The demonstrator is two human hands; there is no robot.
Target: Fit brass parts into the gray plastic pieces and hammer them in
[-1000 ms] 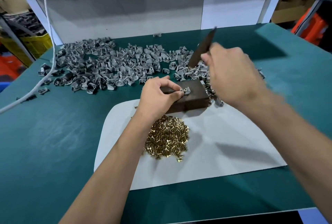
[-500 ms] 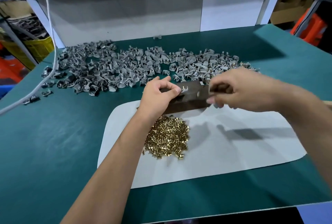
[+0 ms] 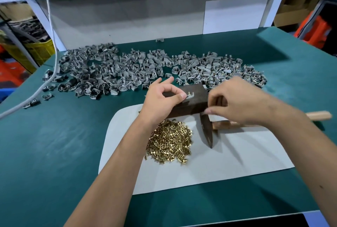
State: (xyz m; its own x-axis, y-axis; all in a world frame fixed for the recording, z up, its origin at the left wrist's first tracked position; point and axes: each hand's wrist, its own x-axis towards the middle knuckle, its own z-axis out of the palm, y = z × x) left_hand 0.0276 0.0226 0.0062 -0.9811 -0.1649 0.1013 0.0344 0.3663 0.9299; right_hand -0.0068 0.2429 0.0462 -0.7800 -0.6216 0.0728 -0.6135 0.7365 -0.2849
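The left hand [image 3: 160, 103] pinches one small gray piece [image 3: 189, 96] with thumb and first finger and holds it down on top of the dark block [image 3: 189, 102]. The other fingers of that hand are loose and spread. A little peg sticks up from the piece, but it is too small to tell if the brass is already in.

The right hand [image 3: 237, 103] is just to the right of the block, very near the piece. Its fingers are curled a little and point toward the piece. I cannot tell if they hold anything. The hammer [image 3: 215, 126] lies flat on the white mat [image 3: 237, 157] under that hand, its dark head pointing toward the person and its wooden handle running out to the right.

The brass parts [image 3: 169, 144] sit in a heap on the mat, just in front of the block and nearer the left arm. The big pile of gray pieces [image 3: 127, 70] lies behind the block on the green counter [image 3: 54, 144]. No boxes or bins sit on the counter; everything lies loose.
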